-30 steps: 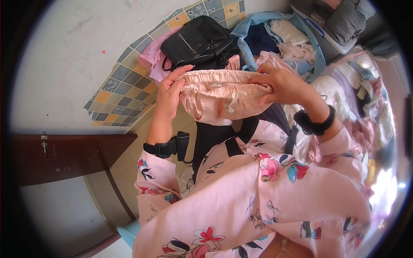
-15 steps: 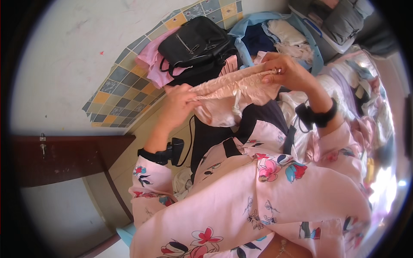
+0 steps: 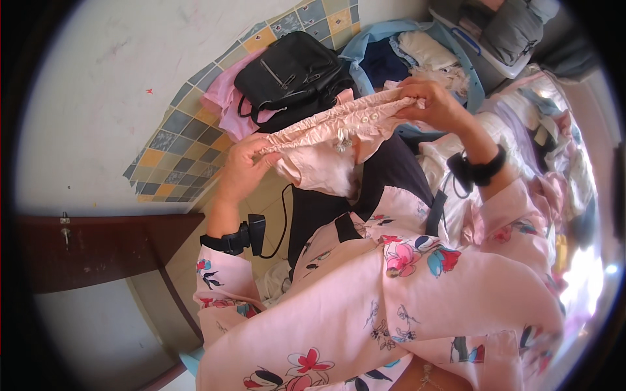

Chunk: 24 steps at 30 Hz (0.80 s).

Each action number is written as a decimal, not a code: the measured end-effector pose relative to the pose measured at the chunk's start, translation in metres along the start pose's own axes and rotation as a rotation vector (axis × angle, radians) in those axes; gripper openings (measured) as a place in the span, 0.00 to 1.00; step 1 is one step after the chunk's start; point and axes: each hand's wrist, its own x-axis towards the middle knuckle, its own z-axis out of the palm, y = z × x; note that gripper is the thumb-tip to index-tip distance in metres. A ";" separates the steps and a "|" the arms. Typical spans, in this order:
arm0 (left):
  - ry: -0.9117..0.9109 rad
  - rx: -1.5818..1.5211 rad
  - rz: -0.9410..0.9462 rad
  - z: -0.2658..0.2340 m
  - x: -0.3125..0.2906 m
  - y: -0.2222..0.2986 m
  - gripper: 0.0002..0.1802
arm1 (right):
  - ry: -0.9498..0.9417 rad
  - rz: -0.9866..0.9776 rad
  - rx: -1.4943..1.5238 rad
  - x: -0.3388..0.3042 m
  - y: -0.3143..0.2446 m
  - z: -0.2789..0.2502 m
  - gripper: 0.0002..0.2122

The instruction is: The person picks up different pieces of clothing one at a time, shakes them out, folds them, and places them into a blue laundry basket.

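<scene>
- Holding up pink shorts (image 3: 310,171) above dark trousers (image 3: 398,174), out in front of the body, with the waistband slanting up toward the right and the legs hanging below.
- Gripping the waistband's left end with the left hand (image 3: 244,168), with thumb on the near side and fingers pressed closed on the cloth.
- Pinching the opposite end with the right hand (image 3: 435,104), set higher, with fingers curled tight round the gathered edge.
- Keeping the waistband stretched long between both grips, with buttons (image 3: 370,118) and a small bow (image 3: 343,139) facing up.
- Wearing a floral shirt (image 3: 339,293), plus a black band on the left wrist (image 3: 225,243) and another on the right (image 3: 486,171).
- Looping just beside the left forearm: a black cable (image 3: 285,225).
- Lying beyond the shorts, near the tiled wall: a black backpack (image 3: 287,75), up against pink cloth (image 3: 218,98).
- Standing right of that: a blue tub (image 3: 349,62), filled with navy cloth (image 3: 385,62) and white cloth (image 3: 427,49).
- Spreading down the right side: heaped clothes (image 3: 499,133), perhaps several garments, too washed out at the rim to separate.
</scene>
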 end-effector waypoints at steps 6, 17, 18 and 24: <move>0.085 -0.183 -0.186 0.015 -0.006 -0.007 0.08 | 0.124 0.245 0.190 0.007 -0.018 0.019 0.11; 0.004 -0.552 -0.349 0.011 0.002 -0.015 0.19 | -0.008 0.358 0.619 0.009 -0.009 0.017 0.12; -0.005 -0.523 -0.353 0.013 0.004 -0.016 0.18 | 0.015 0.312 0.656 0.009 -0.002 0.018 0.12; 0.252 -0.261 -0.234 -0.014 0.053 0.000 0.09 | 0.294 0.189 0.273 0.049 -0.017 -0.006 0.10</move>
